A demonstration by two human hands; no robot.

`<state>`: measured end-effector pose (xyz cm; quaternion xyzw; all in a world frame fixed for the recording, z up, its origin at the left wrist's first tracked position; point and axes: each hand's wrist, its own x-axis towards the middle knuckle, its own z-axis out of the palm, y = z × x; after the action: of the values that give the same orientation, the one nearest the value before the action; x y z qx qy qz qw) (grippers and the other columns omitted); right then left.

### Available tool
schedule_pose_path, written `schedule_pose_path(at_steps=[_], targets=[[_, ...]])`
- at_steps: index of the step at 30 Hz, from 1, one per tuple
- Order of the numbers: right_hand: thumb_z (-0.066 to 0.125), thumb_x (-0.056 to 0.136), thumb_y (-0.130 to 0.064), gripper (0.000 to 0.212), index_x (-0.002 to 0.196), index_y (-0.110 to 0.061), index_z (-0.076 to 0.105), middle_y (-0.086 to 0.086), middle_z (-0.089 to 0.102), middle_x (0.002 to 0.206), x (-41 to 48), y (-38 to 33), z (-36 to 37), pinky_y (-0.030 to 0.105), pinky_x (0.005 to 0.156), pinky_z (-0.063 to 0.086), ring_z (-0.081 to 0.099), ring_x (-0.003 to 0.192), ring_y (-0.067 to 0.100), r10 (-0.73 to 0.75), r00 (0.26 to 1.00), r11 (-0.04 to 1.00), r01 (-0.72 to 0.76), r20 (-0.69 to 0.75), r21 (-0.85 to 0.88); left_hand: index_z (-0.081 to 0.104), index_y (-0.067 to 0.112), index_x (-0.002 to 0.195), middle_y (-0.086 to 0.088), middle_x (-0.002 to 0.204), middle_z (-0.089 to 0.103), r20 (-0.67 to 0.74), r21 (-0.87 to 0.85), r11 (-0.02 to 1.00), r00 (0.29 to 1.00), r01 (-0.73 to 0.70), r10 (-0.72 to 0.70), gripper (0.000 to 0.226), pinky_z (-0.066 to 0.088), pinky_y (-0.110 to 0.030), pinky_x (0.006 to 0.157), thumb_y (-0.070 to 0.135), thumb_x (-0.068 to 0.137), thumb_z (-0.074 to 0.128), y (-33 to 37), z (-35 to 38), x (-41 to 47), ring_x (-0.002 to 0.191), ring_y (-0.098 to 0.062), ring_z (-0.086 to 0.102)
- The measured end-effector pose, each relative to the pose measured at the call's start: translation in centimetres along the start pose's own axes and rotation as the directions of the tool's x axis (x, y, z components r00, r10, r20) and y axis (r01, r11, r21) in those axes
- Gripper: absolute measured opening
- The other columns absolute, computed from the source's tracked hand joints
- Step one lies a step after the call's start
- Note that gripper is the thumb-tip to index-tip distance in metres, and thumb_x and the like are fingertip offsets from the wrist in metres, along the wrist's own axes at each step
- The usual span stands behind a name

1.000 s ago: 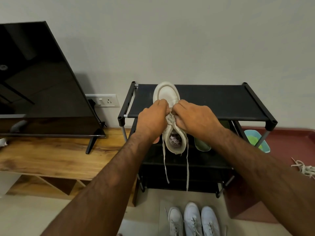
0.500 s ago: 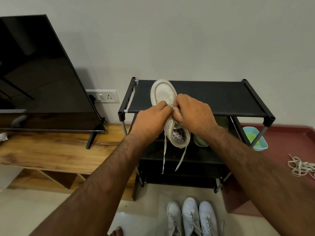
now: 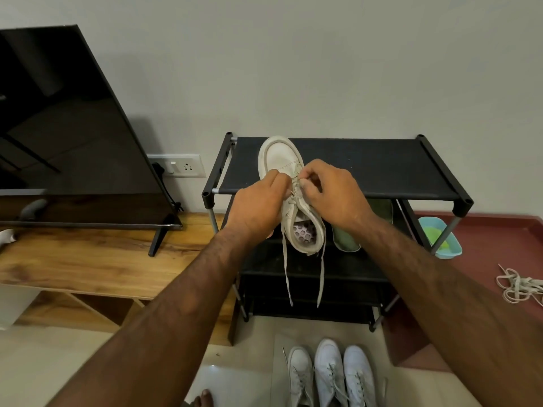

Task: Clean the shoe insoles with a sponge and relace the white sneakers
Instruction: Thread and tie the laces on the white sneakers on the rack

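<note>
A: Head view. Sneaker [image 3: 289, 171] lies on the top shelf of the shoe rack [image 3: 382, 168], toe to the wall, heel overhanging the front edge. What differs from half a second back?

B: The lace [image 3: 286, 274]. One loose end swung slantwise then. Now both ends hang straight below the heel, about level.

A: Hands?

B: Left hand [image 3: 255, 210] is curled round the sneaker's side, steadying it. Right hand [image 3: 332, 192] pinches the lace at the eyelets, thumb and fingers closed on it.

A: Meaning?

B: My read: a crossing just drawn snug, relacing partway. Fingers hide how many eyelets remain. No insole inside, since a perforated footbed shows in the opening.

A: Surroundings?

B: Green insole [image 3: 348, 240] on the second shelf, just beside the heel. Teal basin [image 3: 443, 242] behind the rack's right leg. Loose laces [image 3: 517, 286] on the reddish floor, further right. Three white sneakers [image 3: 329, 374] on the pale floor in front of the rack. Television [image 3: 58, 127] stands on a wooden bench [image 3: 88, 259] at left, with a wall socket [image 3: 182, 165] between it and the rack.
</note>
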<state>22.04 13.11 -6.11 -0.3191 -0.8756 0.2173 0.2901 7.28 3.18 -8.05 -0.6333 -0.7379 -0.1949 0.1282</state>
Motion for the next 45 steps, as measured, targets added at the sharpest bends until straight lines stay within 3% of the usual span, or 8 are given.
schedule_pose_path(at_steps=[5, 14, 19, 26, 30, 33, 41, 45], targets=[[0.063, 0.099, -0.026, 0.018, 0.113, -0.032, 0.072, -0.011, 0.067, 0.107, -1.2, 0.6, -1.1, 0.033, 0.089, 0.057, 0.065, 0.097, 0.006, -0.086, 0.991, 0.994, 0.078, 0.106, 0.076, 0.05, 0.018, 0.109, 0.002, 0.109, 0.056, -0.002, -0.143, 0.977, 0.987, 0.157, -0.159, 0.022, 0.049, -0.04, 0.068, 0.039, 0.106, 0.047, 1.1, -0.4, 0.2, 0.079, -0.02, 0.058], [0.045, 0.105, -0.041, 0.024, 0.119, -0.026, 0.058, -0.007, 0.059, 0.115, -0.8, -1.1, -1.3, 0.03, 0.071, 0.049, 0.057, 0.088, 0.01, -0.244, 0.942, 0.831, 0.325, 0.229, -0.452, 0.051, 0.017, 0.111, 0.0, 0.109, 0.055, 0.058, -0.072, 0.984, 0.985, 0.166, -0.162, 0.01, 0.052, -0.04, 0.07, 0.023, 0.103, 0.051, 1.2, -0.7, 0.5, 0.079, -0.018, 0.054], [0.042, 0.106, -0.031, 0.012, 0.107, -0.022, 0.048, -0.004, 0.056, 0.096, -0.7, -0.9, -0.7, 0.032, 0.064, 0.05, 0.056, 0.075, 0.012, -0.084, 0.991, 0.976, 0.104, 0.106, -0.193, 0.051, 0.021, 0.109, 0.003, 0.109, 0.058, 0.011, -0.215, 0.954, 0.977, 0.209, -0.212, 0.015, 0.054, -0.039, 0.074, 0.033, 0.108, 0.044, 1.6, -1.2, 0.3, 0.084, -0.016, 0.06], [0.043, 0.106, -0.03, 0.011, 0.109, -0.021, 0.047, -0.005, 0.06, 0.092, -0.7, -1.2, -0.9, 0.036, 0.066, 0.054, 0.059, 0.076, 0.013, -0.035, 0.995, 0.993, 0.045, 0.092, -0.11, 0.062, 0.026, 0.116, 0.009, 0.116, 0.058, 0.008, -0.312, 0.945, 0.995, 0.095, -0.098, 0.022, 0.058, -0.044, 0.082, 0.039, 0.105, 0.049, 0.3, -1.0, -2.0, 0.103, -0.011, 0.061], [0.044, 0.106, -0.03, 0.011, 0.11, -0.021, 0.049, -0.005, 0.06, 0.094, -0.7, -1.3, -0.9, 0.035, 0.069, 0.055, 0.059, 0.079, 0.012, -0.032, 0.995, 0.996, 0.04, 0.092, -0.08, 0.066, 0.021, 0.12, 0.003, 0.119, 0.06, 0.011, -0.219, 0.976, 1.0, 0.023, -0.021, 0.044, 0.058, -0.042, 0.078, 0.049, 0.095, 0.042, 0.7, -1.6, -1.8, 0.105, -0.017, 0.062], [0.044, 0.106, -0.029, 0.011, 0.11, -0.021, 0.049, -0.006, 0.06, 0.095, -0.7, -1.2, -0.9, 0.033, 0.069, 0.054, 0.06, 0.08, 0.011, -0.021, 0.996, 0.998, 0.026, 0.084, -0.053, 0.053, 0.021, 0.118, 0.002, 0.113, 0.054, 0.063, -0.096, 0.995, 0.998, -0.018, 0.024, 0.03, 0.056, -0.044, 0.071, 0.045, 0.103, 0.046, 0.9, -1.2, -1.3, 0.097, -0.017, 0.056], [0.062, 0.1, -0.033, 0.026, 0.125, -0.027, 0.057, -0.014, 0.067, 0.112, -2.0, -0.4, -1.5, 0.016, 0.078, 0.052, 0.066, 0.099, 0.0, 0.088, 0.989, 0.949, -0.118, 0.116, 0.291, 0.039, 0.015, 0.111, 0.001, 0.091, 0.059, 0.053, -0.313, 0.921, 0.972, 0.234, -0.229, 0.023, 0.05, -0.037, 0.062, 0.037, 0.11, 0.033, 1.8, -1.7, -0.2, 0.072, -0.014, 0.059], [0.076, 0.089, -0.037, 0.033, 0.118, -0.028, 0.062, -0.013, 0.065, 0.111, -3.2, 0.4, -0.6, 0.017, 0.078, 0.051, 0.063, 0.096, 0.001, 0.116, 0.991, 0.984, -0.123, 0.06, 0.128, 0.04, 0.015, 0.113, 0.001, 0.094, 0.062, 0.044, -0.34, 0.902, 0.962, 0.267, -0.269, 0.025, 0.055, -0.036, 0.063, 0.039, 0.109, 0.033, 2.1, -2.1, 0.2, 0.077, -0.014, 0.064]])
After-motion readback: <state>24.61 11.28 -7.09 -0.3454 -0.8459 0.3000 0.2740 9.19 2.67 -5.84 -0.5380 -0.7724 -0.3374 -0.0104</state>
